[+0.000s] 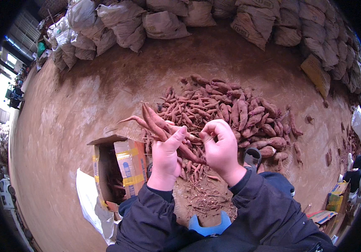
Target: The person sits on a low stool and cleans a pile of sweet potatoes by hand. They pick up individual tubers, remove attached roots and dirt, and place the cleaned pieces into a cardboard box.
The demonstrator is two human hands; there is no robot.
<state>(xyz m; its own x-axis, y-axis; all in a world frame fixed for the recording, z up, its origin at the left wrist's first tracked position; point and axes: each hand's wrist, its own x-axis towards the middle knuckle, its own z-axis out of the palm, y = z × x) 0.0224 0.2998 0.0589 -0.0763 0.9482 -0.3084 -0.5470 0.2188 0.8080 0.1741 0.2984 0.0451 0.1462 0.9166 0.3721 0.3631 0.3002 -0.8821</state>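
My left hand (164,157) grips several slender sweet potatoes (155,124) in a bunch, their thin ends fanning out to the upper left. Close to the bunch's right-hand ends is my right hand (221,151), thumb and forefinger pinched together. Whether anything is between those fingertips is too small to tell. Beyond both hands, a heap of sweet potatoes (227,97) lies on the earthy floor, thin ones mostly to the left and thicker ones to the right. Small root scraps (210,201) are scattered below my hands.
At my left stands an open cardboard box (131,171) with roots inside, beside a white sheet (89,201). A blue plastic stool (212,224) is beneath me. My sandalled foot (252,157) touches the heap's edge. Stacked sacks (164,25) line the far side; cartons (335,201) stand right.
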